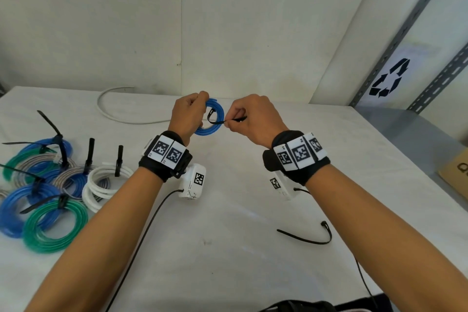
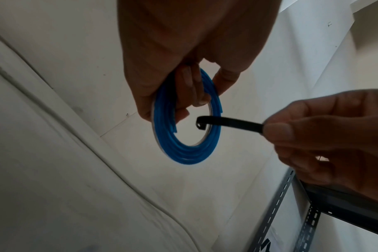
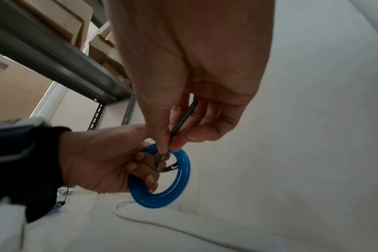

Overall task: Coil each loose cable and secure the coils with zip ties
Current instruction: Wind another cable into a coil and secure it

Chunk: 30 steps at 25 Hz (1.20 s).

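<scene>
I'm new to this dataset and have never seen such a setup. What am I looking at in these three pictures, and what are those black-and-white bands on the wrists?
No machine here: a person works with bare hands. The big picture comes from a camera on the head; the other two come from cameras strapped to each wrist, under those patterned bands. The left hand grips a blue cable coil. The right hand pinches a black zip tie, whose head end pokes through the coil's middle. On the white table lie a pile of coils already tied, one spare zip tie and a loose white cable near the wall.
</scene>
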Each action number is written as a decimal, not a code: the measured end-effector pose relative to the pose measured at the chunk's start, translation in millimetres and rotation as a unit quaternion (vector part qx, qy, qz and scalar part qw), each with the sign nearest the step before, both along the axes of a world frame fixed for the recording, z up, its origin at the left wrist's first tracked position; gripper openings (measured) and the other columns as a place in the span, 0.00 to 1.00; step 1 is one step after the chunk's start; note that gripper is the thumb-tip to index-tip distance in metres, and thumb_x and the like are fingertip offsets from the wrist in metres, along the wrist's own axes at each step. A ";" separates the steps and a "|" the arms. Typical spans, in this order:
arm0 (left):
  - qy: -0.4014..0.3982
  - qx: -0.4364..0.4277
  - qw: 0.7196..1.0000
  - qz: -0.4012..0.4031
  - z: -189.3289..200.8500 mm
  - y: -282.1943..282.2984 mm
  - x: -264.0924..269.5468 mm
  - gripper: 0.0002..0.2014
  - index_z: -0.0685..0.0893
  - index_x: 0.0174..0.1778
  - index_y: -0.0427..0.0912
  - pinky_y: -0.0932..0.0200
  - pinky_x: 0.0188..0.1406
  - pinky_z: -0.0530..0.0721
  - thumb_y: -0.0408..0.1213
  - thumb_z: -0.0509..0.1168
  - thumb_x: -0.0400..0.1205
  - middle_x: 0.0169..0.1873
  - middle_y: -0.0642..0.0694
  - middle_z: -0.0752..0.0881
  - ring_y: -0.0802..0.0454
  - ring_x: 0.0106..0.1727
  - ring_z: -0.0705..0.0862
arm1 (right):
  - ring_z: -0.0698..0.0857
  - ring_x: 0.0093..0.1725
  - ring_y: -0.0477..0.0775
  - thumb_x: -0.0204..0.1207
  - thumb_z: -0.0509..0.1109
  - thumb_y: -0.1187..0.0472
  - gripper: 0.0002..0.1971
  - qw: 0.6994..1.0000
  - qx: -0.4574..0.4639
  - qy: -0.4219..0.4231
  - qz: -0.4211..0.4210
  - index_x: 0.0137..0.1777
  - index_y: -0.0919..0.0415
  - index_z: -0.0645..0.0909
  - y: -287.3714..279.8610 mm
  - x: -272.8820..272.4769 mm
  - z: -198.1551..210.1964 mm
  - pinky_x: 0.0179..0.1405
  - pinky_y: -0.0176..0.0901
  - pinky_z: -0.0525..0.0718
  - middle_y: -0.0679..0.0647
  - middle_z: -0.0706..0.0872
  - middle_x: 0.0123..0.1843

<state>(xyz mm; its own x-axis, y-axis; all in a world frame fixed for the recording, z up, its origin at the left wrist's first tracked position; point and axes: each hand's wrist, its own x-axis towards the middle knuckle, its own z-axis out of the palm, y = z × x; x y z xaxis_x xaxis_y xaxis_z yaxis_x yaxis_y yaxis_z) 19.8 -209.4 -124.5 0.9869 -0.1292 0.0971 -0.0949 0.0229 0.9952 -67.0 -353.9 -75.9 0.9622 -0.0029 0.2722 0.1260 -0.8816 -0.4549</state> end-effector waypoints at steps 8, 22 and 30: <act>0.048 -0.038 0.998 -0.026 -1.5 -1.3 3.4 0.10 0.83 0.42 0.41 0.51 0.40 0.77 0.43 0.63 0.86 0.23 0.51 0.73 0.58 0.18 0.71 | 0.84 0.41 0.50 0.74 0.74 0.62 0.03 0.990 -0.088 -0.106 -0.010 0.42 0.54 0.87 18.4 0.8 -10.0 0.37 0.47 0.83 0.46 0.86 0.41; -0.212 -0.017 0.972 -0.095 9.8 5.2 -8.9 0.12 0.91 0.54 0.39 0.59 0.33 0.77 0.36 0.61 0.90 0.48 0.48 0.92 0.52 0.35 0.77 | 0.65 0.25 0.44 0.89 0.61 0.50 0.19 0.850 0.512 0.106 0.069 0.39 0.60 0.81 9.5 0.7 -10.2 0.18 0.31 0.61 0.48 0.67 0.27; -0.249 -0.004 0.962 -0.112 10.9 1.5 -12.4 0.12 0.90 0.53 0.34 0.73 0.42 0.77 0.30 0.60 0.89 0.46 0.49 0.90 0.68 0.39 0.84 | 0.64 0.24 0.44 0.88 0.63 0.51 0.19 0.848 0.511 0.124 0.067 0.38 0.60 0.81 8.4 -1.0 -3.6 0.18 0.30 0.62 0.49 0.65 0.26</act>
<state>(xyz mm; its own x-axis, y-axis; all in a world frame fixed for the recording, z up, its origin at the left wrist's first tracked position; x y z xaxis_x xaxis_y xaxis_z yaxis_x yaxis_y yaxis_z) 7.4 -207.9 -113.5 0.7647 -0.3309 0.5530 -0.5522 0.1059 0.8270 -68.0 -345.5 -79.5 0.9998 -0.0013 -0.0176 -0.0176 0.0032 -0.9998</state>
